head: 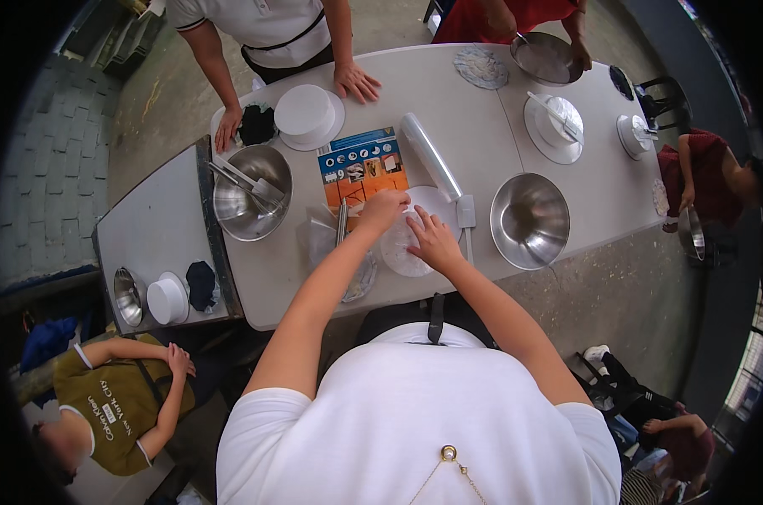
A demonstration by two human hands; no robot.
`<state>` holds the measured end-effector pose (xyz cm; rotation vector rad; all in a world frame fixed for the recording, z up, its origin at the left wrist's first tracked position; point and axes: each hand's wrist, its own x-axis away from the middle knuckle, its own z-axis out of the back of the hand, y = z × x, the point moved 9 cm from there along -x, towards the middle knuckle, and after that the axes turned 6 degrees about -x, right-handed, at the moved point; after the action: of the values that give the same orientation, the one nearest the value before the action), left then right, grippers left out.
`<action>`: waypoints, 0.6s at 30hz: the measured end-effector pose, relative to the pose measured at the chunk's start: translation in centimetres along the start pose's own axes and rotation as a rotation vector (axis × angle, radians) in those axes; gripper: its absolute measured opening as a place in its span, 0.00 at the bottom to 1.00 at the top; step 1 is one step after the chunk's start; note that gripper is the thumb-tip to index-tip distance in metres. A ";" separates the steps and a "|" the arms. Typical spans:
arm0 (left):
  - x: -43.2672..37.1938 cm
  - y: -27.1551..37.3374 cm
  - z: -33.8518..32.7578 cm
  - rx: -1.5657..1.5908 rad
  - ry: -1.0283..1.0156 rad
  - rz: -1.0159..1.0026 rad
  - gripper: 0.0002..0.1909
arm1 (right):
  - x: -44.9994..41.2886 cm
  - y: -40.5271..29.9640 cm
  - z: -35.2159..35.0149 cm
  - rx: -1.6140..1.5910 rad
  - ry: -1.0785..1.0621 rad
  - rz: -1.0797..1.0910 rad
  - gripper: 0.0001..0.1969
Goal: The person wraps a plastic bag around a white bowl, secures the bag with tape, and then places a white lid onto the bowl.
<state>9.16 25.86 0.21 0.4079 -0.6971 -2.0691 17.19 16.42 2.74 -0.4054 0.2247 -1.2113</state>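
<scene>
Before me, a round white form [399,260] has clear plastic film over its top, and a white disc [441,201] shows beyond it. Bent fingers of my left hand [384,209] meet at the film's far edge; whether they pinch it is hard to see. My right hand [436,243] rests on the film with fingers apart. A roll of clear plastic film [430,154] lies just past the disc. To the right is a white spatula [466,218]. Under my left forearm are a metal whisk handle [342,221] and a clear plastic bag [321,237].
Steel bowls stand right [529,221] and left; the left bowl [253,164] holds a whisk and spatula. A printed sheet [362,167] lies mid-table. Across, a person's hand [356,81] leans beside a white round form [302,117]. Another person holds a bowl [545,60] far right.
</scene>
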 end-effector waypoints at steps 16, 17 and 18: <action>3.9 3.0 1.9 -0.108 0.297 -0.036 0.03 | 0.7 -0.3 -0.4 0.043 0.063 0.010 0.36; 4.3 2.9 1.6 -0.110 0.300 -0.033 0.03 | 0.7 -0.4 -0.4 0.043 0.063 0.014 0.36; 4.6 2.7 1.5 -0.096 0.305 0.004 0.04 | 0.8 -0.2 -0.5 0.036 0.064 0.009 0.36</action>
<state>7.57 21.35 2.97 0.6487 -0.4143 -1.9707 17.07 15.45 2.40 -0.3342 0.2596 -1.2187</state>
